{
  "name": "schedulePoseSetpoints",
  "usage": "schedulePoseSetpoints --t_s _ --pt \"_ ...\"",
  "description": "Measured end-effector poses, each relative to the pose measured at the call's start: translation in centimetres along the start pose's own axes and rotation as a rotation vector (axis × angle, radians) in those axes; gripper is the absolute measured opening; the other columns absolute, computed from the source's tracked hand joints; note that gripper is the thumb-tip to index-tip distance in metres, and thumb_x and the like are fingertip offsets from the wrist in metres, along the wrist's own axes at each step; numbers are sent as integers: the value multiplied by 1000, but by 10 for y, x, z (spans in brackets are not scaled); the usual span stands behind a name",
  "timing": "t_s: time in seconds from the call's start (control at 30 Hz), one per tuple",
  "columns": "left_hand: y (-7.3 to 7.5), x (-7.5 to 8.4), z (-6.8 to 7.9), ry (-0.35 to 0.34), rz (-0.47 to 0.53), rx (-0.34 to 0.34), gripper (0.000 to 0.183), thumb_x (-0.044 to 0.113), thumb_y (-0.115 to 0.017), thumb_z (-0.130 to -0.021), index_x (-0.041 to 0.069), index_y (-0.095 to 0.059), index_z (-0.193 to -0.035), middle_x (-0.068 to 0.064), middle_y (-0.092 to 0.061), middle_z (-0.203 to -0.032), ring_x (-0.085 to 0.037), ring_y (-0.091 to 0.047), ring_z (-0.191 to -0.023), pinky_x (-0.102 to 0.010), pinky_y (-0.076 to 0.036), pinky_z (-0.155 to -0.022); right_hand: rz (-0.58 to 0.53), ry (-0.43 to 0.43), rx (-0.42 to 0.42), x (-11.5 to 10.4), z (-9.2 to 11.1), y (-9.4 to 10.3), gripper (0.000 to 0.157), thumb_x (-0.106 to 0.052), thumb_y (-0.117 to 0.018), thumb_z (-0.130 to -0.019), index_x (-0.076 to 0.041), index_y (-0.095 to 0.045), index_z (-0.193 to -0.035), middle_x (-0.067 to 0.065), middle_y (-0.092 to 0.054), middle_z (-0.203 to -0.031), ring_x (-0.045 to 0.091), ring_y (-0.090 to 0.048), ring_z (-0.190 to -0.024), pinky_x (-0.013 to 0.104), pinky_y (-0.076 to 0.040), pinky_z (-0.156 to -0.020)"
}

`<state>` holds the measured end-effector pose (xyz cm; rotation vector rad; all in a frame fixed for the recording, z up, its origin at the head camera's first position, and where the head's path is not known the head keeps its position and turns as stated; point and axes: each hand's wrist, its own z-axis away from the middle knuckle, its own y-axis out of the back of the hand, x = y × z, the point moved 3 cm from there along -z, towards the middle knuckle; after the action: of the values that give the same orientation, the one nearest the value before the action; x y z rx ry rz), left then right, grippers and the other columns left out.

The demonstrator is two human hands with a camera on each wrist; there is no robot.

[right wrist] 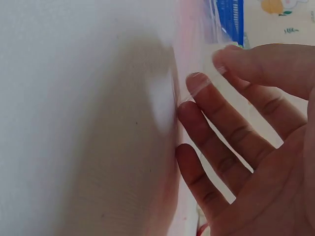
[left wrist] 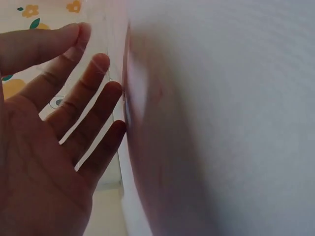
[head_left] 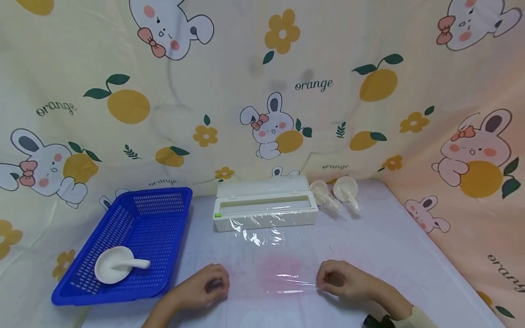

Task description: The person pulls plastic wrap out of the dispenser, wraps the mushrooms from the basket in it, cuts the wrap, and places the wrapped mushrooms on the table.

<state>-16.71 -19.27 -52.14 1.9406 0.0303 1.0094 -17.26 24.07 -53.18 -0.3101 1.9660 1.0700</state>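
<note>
A sheet of clear cling film (head_left: 287,287) stretches out over the table from a white cling film box (head_left: 266,222), whose lid stands raised at the back. My left hand (head_left: 203,284) pinches the film's left front corner between thumb and forefinger. At the opposite corner, my right hand (head_left: 348,283) pinches it the same way. In the left wrist view, the other fingers of the left hand (left wrist: 54,128) spread out close to the table surface. The right wrist view shows the right hand (right wrist: 251,132) with a film edge at its thumb and forefinger.
On the left stands a blue plastic basket (head_left: 164,269) with a white spoon (head_left: 112,265) inside. Two film-wrapped white spoons (head_left: 346,190) lie right of the box. A pink patch (head_left: 279,266) shows through the film. A black object (head_left: 378,321) is beside the right sleeve.
</note>
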Motion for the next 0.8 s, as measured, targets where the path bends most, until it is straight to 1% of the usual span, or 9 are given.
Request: schedulePoseSetpoints --t_s 0.07,0.17,0.23,0.37,0.47,0.57,0.6,0.67,0.8 --pt "-1 2 -1 32 -32 -15 13 18 -78 -98 28 -70 -93 15 -64 -104 -6 -58 -105 -33 -50 -95 53 46 11 -2 0 -1 14 -1 -75 -99 -14 -72 -104 -3 -72 -102 9 -66 -96 29 -56 -89" --pt "-2 3 -2 57 -83 -27 15 21 -75 -101 29 -72 -88 17 -63 -102 -4 -55 -103 -31 -49 -91 109 78 30 -4 0 -2 14 -3 -77 -98 -16 -73 -101 -4 -71 -100 9 -65 -95 29 -56 -86" --pt "-3 2 -3 43 -132 -17 17 23 -74 -102 29 -73 -86 19 -62 -99 -4 -55 -101 -30 -50 -88 130 56 41 -6 1 -3 13 -7 -78 -98 -19 -75 -100 -5 -71 -99 9 -65 -95 28 -55 -86" --pt "-4 -1 -4 27 -191 15 15 25 -75 -103 29 -72 -89 22 -63 -95 -3 -58 -98 -30 -52 -87 162 -35 57 -9 3 -6 10 -17 -76 -102 -26 -79 -97 -11 -70 -98 5 -62 -93 27 -53 -83" --pt "-2 -1 -5 91 -155 2 10 26 -76 -102 29 -72 -94 23 -61 -92 -1 -57 -94 -29 -52 -83 191 -77 71 -8 3 -9 12 -21 -74 -104 -28 -81 -96 -16 -67 -97 1 -59 -91 26 -51 -80" --pt "0 -1 -5 162 -111 -19 8 26 -77 -101 29 -71 -96 24 -59 -90 2 -55 -90 -27 -52 -79 222 -76 87 -7 4 -11 12 -22 -75 -103 -28 -80 -94 -18 -66 -95 -2 -57 -89 25 -51 -78" --pt "0 -1 -6 167 -106 -22 8 25 -77 -101 28 -71 -96 24 -58 -90 2 -55 -89 -26 -52 -79 227 -76 91 -6 4 -11 12 -21 -76 -102 -28 -80 -93 -19 -65 -95 -2 -57 -89 24 -52 -78" --pt "-1 -1 -6 144 -124 -15 11 24 -80 -99 28 -70 -96 23 -60 -90 2 -56 -89 -26 -51 -79 238 -62 101 -6 4 -12 11 -20 -79 -100 -28 -78 -92 -19 -65 -94 -2 -58 -88 24 -52 -78" --pt "-4 0 -6 42 -183 14 21 22 -88 -89 26 -70 -98 19 -64 -89 -1 -57 -90 -26 -50 -81 262 -41 128 -6 4 -13 12 -18 -83 -96 -25 -73 -96 -18 -67 -93 0 -60 -86 23 -52 -77"
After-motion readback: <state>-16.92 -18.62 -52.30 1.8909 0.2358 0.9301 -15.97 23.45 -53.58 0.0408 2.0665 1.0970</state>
